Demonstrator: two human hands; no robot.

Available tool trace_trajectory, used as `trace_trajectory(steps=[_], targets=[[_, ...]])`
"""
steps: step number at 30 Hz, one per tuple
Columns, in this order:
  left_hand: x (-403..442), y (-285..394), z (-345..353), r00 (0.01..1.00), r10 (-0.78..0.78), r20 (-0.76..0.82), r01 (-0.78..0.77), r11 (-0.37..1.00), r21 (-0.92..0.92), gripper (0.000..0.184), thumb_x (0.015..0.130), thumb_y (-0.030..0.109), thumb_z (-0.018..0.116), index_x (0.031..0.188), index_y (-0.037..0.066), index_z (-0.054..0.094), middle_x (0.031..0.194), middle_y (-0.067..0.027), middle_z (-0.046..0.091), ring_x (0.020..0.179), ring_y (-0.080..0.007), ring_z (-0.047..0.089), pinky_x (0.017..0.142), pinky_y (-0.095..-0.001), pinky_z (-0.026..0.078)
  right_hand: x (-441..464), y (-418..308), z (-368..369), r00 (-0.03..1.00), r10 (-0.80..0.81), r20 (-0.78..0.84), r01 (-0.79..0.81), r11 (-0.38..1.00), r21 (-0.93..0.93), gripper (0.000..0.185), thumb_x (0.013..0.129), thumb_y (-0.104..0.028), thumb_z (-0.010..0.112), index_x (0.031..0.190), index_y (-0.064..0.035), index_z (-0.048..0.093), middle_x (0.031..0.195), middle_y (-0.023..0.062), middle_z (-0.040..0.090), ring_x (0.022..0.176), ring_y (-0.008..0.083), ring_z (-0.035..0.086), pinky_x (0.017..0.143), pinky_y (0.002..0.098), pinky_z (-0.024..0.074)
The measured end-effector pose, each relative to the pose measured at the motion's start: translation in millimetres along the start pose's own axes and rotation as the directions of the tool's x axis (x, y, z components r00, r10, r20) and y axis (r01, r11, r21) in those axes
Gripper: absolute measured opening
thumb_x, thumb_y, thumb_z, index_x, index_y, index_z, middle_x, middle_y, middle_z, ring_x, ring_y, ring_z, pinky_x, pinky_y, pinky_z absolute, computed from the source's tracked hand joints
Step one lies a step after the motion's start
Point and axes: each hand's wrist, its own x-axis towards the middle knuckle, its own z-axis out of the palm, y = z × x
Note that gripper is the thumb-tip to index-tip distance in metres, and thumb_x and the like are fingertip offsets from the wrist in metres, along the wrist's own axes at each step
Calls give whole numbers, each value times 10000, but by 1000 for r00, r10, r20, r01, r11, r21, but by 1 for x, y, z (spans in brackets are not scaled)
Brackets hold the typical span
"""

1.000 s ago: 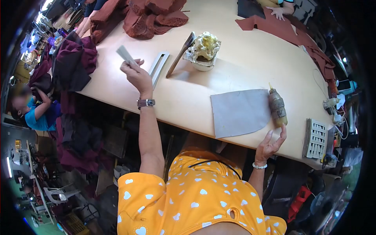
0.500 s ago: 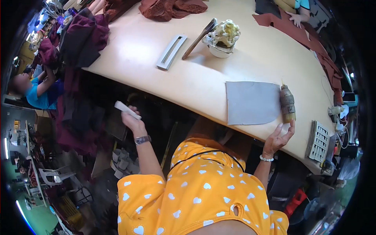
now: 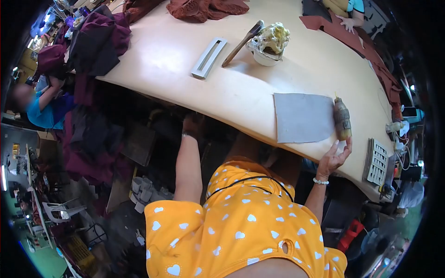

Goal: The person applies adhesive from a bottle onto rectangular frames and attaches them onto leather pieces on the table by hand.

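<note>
- Evidently, the squeeze bottle [image 3: 343, 119] lies at the 3 o'clock edge of the grey piece [image 3: 304, 118], its nozzle towards 12, probably so your right hand [image 3: 334, 157] can reach its base easily.
- The grey piece lies flat near your edge of the counter [image 3: 162, 69], likely to keep its whole face within reach.
- From that piece, the crusted tub [image 3: 269, 46] stands towards 11 o'clock; the brush [image 3: 242, 44] seems propped against it, handle end towards 7, perhaps to keep its head off the surface.
- Towards 10 o'clock sits the slotted frame [image 3: 209, 58], apart from the tub.
- The slotted plates [image 3: 376, 162] are at about 5 o'clock from the bottle.
- Your right fingers are parted, thumb held away, a fingertip at the bottle's base rather than wrapped round it; that forearm points towards 1 o'clock, wrist near the counter's rim.
- Your left arm reaches out nearly straight towards 12, putting your left hand [image 3: 192, 125] in shadow below the counter's near edge. You can't tell from this view whether its fingers are wide, narrow or holding anything.
</note>
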Motion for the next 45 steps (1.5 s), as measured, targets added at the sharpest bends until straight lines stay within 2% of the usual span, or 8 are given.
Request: trace_trajectory(steps=[7, 11, 15, 19, 25, 34, 40, 45], targets=[[13, 3, -20, 953, 19, -303, -58, 991, -118, 402, 828, 271, 583, 1132, 32, 476, 1167, -187, 502, 1057, -354, 493, 890, -440, 401, 0, 1, 0, 1000, 20, -13, -21, 999, -34, 377, 868, -51, 520, 1228, 32, 445, 1232, 139, 507, 1198, 255, 436, 1039, 382, 284], [-45, 32, 17, 412, 479, -775, -195, 877, 439, 536, 871, 226, 555, 1266, -45, 314, 1293, -256, 368, 1203, -372, 367, 1005, -455, 290, 0, -1, 0, 1000, 18, -3, -18, 999, -47, 378, 865, -46, 518, 1227, 36, 444, 1235, 141, 506, 1199, 259, 434, 1039, 382, 280], [-94, 105, 102, 158, 973, -168, -496, 225, 839, 594, 892, 186, 540, 1341, -71, 247, 1406, -269, 221, 1328, -365, 181, 1099, -441, 126, 2, -7, -1, 1000, -6, 10, 7, 998, -67, 405, 844, -20, 518, 1232, 56, 431, 1242, 172, 484, 1203, 298, 431, 1045, 398, 296], [-105, 141, 200, 249, 811, 530, -494, -364, 789, 597, 855, 207, 598, 1307, -61, 315, 1235, -274, 436, 1170, -371, 419, 1002, -436, 329, 0, -7, -1, 1000, 11, -3, -11, 999, -48, 406, 847, -25, 517, 1234, 56, 427, 1243, 174, 480, 1196, 300, 434, 1044, 397, 294], [-73, 136, 255, 825, 413, 386, -205, -418, 885, 772, 738, 230, 705, 1327, -44, 288, 1025, -254, 581, 959, -394, 575, 837, -440, 465, 0, -8, -3, 999, 31, -24, -32, 997, -69, 410, 839, -26, 526, 1230, 49, 428, 1232, 169, 485, 1187, 299, 436, 1036, 394, 292], [-44, 163, 255, 943, 301, 142, -69, -240, 968, 543, 632, 254, 689, 1034, -71, 524, 904, -229, 629, 889, -371, 614, 798, -403, 497, 3, -16, -4, 998, 53, -17, -53, 998, -22, 425, 829, -18, 518, 1238, 49, 424, 1229, 167, 484, 1186, 304, 433, 1033, 394, 291], [-82, 137, 250, 702, 682, 204, -116, -174, 978, 441, 630, 171, 675, 990, -36, 528, 786, -189, 630, 731, -325, 631, 705, -405, 500, 1, -20, -7, 997, -74, 21, 75, 996, -53, 438, 830, -18, 513, 1250, 54, 415, 1230, 170, 480, 1196, 310, 422, 1031, 398, 296], [-186, 109, 279, 737, 298, 606, -604, -112, 789, 322, 685, 75, 600, 983, -9, 512, 682, -141, 569, 605, -281, 600, 556, -368, 476, 10, -77, -5, 927, -94, 362, 2, 969, 249, 460, 842, -32, 518, 1276, 48, 389, 1232, 169, 476, 1193, 298, 423, 1021, 391, 307]])
